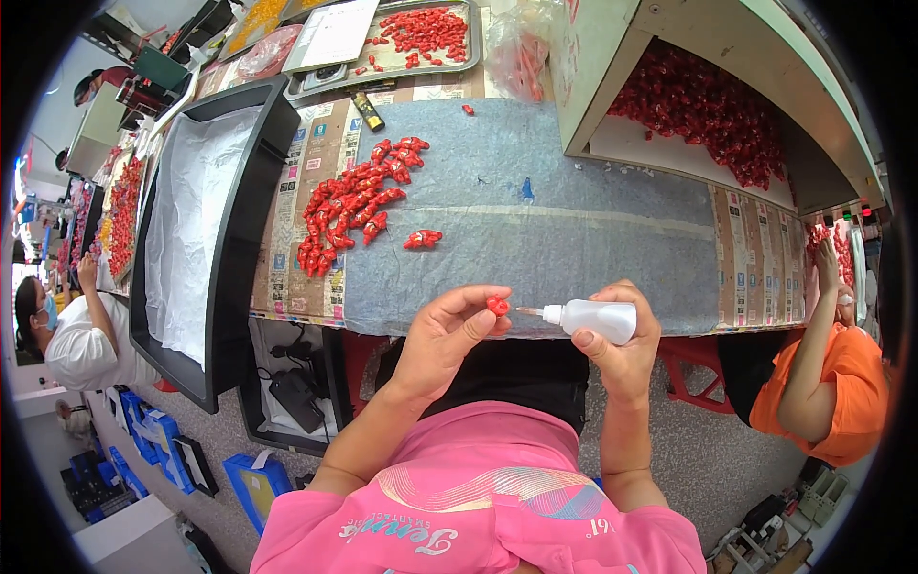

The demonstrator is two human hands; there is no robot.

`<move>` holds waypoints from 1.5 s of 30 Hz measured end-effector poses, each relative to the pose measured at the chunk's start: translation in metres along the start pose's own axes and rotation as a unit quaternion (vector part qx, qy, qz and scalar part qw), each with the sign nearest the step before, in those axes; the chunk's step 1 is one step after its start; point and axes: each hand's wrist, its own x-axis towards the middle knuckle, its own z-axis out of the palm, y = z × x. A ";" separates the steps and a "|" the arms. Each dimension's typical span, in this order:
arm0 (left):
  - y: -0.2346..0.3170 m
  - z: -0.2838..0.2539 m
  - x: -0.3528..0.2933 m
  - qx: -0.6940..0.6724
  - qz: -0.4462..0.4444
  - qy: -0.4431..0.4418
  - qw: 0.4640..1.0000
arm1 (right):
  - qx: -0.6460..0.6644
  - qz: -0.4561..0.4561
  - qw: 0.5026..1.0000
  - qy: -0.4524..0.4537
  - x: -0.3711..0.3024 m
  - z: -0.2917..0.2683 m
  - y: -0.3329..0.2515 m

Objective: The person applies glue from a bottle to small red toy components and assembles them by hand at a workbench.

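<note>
Between the thumb and fingers of my left hand (448, 337) is a small red plastic piece (497, 305), held just past the table's near edge. My right hand (626, 349) grips a white squeeze bottle (598, 320) lying sideways, its thin nozzle pointing left at the red piece. A small gap seems to separate the nozzle tip from the piece. On the grey-blue cloth ahead lies a loose pile of red figure-shaped pieces (354, 206), and one such figure (423, 239) rests apart to its right.
A black tray (228, 239) lined with white film stands at left. At the back, a metal tray (469, 57) holds small red parts beside a dark glue tube (367, 112). A box (612, 96) full of red pieces stands at right. Co-workers sit on both sides.
</note>
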 end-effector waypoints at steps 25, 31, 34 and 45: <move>-0.003 0.000 0.002 -0.014 0.013 -0.002 1.000 | -0.008 -0.005 1.000 0.004 -0.005 0.000 0.001; -0.004 0.005 0.002 0.004 0.044 0.010 0.999 | -0.006 -0.010 1.000 0.016 -0.006 0.001 0.002; -0.006 0.005 0.002 0.001 0.059 0.010 0.998 | -0.005 -0.009 1.000 0.023 -0.006 0.002 0.002; -0.011 0.004 0.002 0.014 0.086 0.011 0.996 | -0.005 0.001 1.000 0.018 -0.008 0.002 0.004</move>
